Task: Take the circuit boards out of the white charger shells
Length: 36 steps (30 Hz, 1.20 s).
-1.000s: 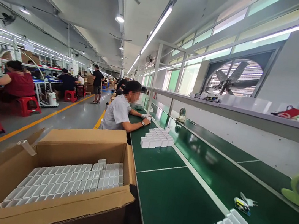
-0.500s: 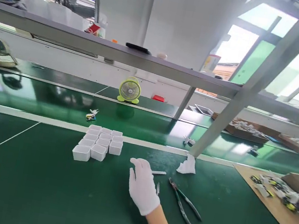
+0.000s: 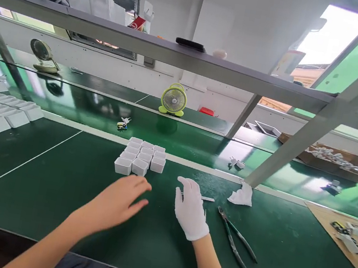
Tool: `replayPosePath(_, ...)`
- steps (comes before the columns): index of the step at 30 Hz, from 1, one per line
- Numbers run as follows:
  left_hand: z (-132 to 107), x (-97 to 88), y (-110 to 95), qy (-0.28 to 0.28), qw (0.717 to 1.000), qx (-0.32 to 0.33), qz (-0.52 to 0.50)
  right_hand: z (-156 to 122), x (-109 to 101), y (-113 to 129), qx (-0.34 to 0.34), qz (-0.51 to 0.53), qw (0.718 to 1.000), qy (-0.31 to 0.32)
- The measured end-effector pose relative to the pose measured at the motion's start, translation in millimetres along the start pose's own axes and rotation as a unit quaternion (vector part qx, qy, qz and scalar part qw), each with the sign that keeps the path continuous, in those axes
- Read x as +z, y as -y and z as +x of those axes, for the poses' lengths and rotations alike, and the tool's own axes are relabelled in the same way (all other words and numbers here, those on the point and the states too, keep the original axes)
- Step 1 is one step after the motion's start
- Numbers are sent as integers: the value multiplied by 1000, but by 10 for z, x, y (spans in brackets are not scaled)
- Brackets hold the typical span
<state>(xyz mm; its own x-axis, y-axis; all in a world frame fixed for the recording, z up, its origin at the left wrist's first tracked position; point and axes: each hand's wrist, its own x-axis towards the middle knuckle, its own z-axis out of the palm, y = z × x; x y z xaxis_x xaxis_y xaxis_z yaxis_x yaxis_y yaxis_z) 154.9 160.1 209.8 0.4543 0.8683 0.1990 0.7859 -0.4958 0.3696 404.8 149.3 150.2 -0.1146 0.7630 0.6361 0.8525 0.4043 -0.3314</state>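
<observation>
— Along the near side of the bench (image 3: 151, 249), a change: the left hand (image 3: 115, 201), bare, has come in to join the gloved right hand (image 3: 190, 210)!

— And each grip?

— Left: thumb and fingers parted, nothing between them. Right: spread too, with a white stick (image 3: 208, 199) partly hidden behind it. Touching? I can't tell.

— Beside the right hand?

— Pliers (image 3: 225, 219), lying loose just to its right, handles toward us.

— The white boxes (image 3: 142, 156)?

— Just beyond the left hand, clustered, arranged as they were half a second ago. So both hands are at the work, I'd judge, but neither has hold of anything.

— Farther off?

— Past the pale strip (image 3: 201, 167), a small plug piece (image 3: 123, 124), then a green fan (image 3: 174, 100).
</observation>
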Motion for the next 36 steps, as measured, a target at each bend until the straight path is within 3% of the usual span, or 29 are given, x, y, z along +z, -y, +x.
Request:
replayPosePath(3,339,-61,232,-3,996,-75,39,-11,25,-37,-7,3,1000,-9)
replayPosePath(5,543,6,340,2,992,-108,60,-10,41,-52,-9,1,1000,-14)
replayPosePath(8,681,192,362,34,990,-103,85,-1,46,-66,-6,-5,1000,-17)
replayPosePath(15,612,493,10,74,994,32,75,13,-14,-89,0,-13,1000,-16)
replayPosePath(18,608,557,-86,66,995,56,48,8,-22,-109,6,-17,1000,-17)
replayPosePath(23,587,632,64,-21,1000,-13,8,7,-35,-127,14,-30,999,-6)
replayPosePath(26,586,717,195,-40,999,-30,-14,9,-41,-121,23,-35,999,4)
replayPosePath(31,594,874,234,-31,998,18,-45,-9,20,-72,23,-45,997,54)
replayPosePath(36,561,902,210,-51,992,97,-56,-13,88,-50,10,-50,994,101)
